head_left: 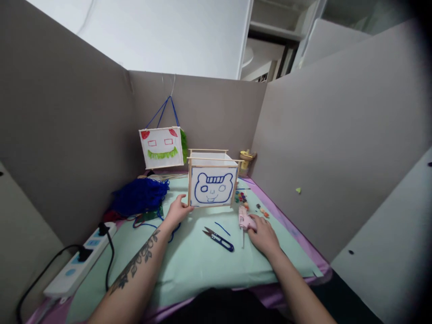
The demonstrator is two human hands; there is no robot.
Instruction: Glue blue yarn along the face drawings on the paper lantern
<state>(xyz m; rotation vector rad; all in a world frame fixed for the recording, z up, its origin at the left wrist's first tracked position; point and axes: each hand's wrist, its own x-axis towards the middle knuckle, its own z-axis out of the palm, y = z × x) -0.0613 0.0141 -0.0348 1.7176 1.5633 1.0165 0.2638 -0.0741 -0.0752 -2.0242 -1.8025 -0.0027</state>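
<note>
A paper lantern (212, 182) with a wooden stick frame and a blue bear face drawn on its front stands on the pale green mat (202, 265). My left hand (177, 210) touches its lower left corner, thumb against the frame. My right hand (263, 234) rests on the mat with its fingers on a pink glue gun (245, 219) lying to the right of the lantern. Small blue-handled scissors (219, 239) and a short blue strand (222, 228) lie between my hands.
A second lantern (162, 147) with a red and green face hangs by blue cords at the back. A blue yarn heap (140, 195) lies left, a power strip (81, 261) further left. Small coloured beads (241, 196) and a yellow pot (245, 163) are at the right. Cardboard walls (320, 148) enclose the desk.
</note>
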